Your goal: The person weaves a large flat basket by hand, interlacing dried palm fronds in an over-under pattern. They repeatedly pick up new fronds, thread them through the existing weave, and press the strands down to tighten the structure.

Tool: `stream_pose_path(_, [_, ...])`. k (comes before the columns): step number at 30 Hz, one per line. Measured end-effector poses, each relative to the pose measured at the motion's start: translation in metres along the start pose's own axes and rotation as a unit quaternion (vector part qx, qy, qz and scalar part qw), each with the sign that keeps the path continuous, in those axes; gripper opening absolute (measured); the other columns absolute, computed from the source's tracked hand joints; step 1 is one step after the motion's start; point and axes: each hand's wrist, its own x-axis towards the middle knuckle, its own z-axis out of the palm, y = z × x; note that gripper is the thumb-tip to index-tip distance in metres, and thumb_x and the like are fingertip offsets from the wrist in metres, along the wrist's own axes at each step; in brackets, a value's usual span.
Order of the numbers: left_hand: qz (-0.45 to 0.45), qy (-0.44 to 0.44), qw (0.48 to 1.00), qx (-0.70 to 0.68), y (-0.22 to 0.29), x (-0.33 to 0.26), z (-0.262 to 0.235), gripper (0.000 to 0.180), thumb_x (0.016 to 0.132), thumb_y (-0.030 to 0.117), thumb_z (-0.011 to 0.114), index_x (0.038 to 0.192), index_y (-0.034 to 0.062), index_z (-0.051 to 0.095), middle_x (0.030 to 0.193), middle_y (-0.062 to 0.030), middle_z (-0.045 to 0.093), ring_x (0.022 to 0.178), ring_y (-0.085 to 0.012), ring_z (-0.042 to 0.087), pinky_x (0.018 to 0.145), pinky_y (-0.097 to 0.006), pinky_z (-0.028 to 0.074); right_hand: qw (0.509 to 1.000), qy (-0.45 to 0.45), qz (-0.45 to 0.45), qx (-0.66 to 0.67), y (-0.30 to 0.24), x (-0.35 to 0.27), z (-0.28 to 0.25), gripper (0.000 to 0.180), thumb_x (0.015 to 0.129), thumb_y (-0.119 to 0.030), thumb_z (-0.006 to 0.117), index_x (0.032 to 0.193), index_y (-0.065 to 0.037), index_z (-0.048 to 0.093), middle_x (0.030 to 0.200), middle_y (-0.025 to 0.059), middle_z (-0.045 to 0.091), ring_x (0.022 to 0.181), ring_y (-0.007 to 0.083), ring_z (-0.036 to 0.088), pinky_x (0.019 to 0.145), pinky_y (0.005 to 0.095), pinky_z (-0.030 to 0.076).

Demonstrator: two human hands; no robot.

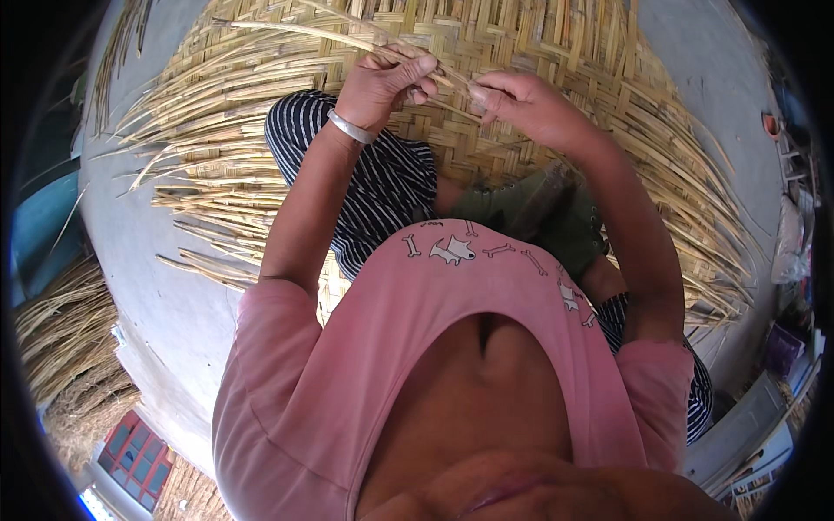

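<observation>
Holding: both hands meet above the woven mat (521,52), each closed on the same thin bamboo strip (347,39).
Left hand (382,87): raised over the near part of the mat, fingers curled and pressed together with the thumb, pinching the strip where it crosses the palm side; a silver bangle (351,128) sits on the wrist just below.
Right hand (521,100): beside the left hand, over the same part of the mat, thumb and forefinger squeezed onto the strip's near end, the other fingers folded in.
Strip: pale straw colour, it runs from the right hand's grip through the left hand's grip and on past it, up and to the left across the mat, its far end free above the weave.
Mat: a large flat weave of split bamboo spread on the grey concrete floor (165,286), with loose unwoven strip ends (200,182) fanning out from its left and right edges.
Legs: the person sits on the mat, striped trousers (382,182) folded under the hands, a dark green cloth (539,217) lying across the lap on the mat's near side.
Beyond the mat: a heap of dry straw-coloured strips (61,339) lies well apart from its left edge, at the floor's border.
</observation>
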Motion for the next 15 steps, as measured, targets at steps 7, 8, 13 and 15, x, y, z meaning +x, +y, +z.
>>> stream_pose_path(7, [-0.004, 0.0, 0.999, -0.036, -0.013, 0.008, 0.001, 0.019, 0.091, 0.018, 0.07, 0.101, 0.0023, 0.068, 0.079, -0.0066, 0.07, 0.068, -0.0122, 0.067, 0.06, -0.022, 0.054, 0.959, 0.094, -0.099, -0.248, 0.007, -0.001, 0.008, 0.021, 0.091, -0.027, 0.06, 0.092, -0.005, 0.061, 0.073, 0.0178, 0.059, 0.069, 0.0372, 0.057, 0.063, 0.0443, 0.045])
stream_pose_path(8, [-0.004, -0.004, 1.0, -0.026, -0.013, 0.005, 0.004, 0.019, 0.091, 0.017, 0.069, 0.103, 0.002, 0.068, 0.081, -0.0066, 0.07, 0.07, -0.0125, 0.067, 0.062, -0.022, 0.054, 0.954, 0.096, -0.108, -0.262, 0.008, -0.001, 0.008, 0.021, 0.09, -0.026, 0.061, 0.091, -0.005, 0.06, 0.073, 0.0181, 0.059, 0.07, 0.0382, 0.057, 0.063, 0.0453, 0.045])
stream_pose_path(13, [0.008, -0.061, 0.997, 0.035, -0.018, -0.015, 0.011, 0.023, 0.091, 0.012, 0.067, 0.11, 0.0, 0.063, 0.093, -0.0075, 0.071, 0.079, -0.014, 0.068, 0.07, -0.023, 0.055, 0.978, -0.015, -0.058, -0.2, 0.011, -0.003, -0.002, 0.02, 0.092, -0.023, 0.061, 0.097, -0.003, 0.061, 0.073, 0.0136, 0.061, 0.066, 0.0261, 0.06, 0.063, 0.0376, 0.047])
stream_pose_path(15, [0.003, -0.023, 1.0, 0.012, -0.022, -0.02, 0.013, 0.021, 0.09, 0.01, 0.068, 0.109, -0.0006, 0.066, 0.091, -0.008, 0.071, 0.079, -0.0138, 0.069, 0.07, -0.024, 0.055, 0.985, -0.04, -0.037, -0.163, 0.01, -0.003, -0.003, 0.019, 0.093, -0.021, 0.061, 0.1, -0.003, 0.062, 0.073, 0.0111, 0.063, 0.065, 0.0192, 0.061, 0.063, 0.0338, 0.048])
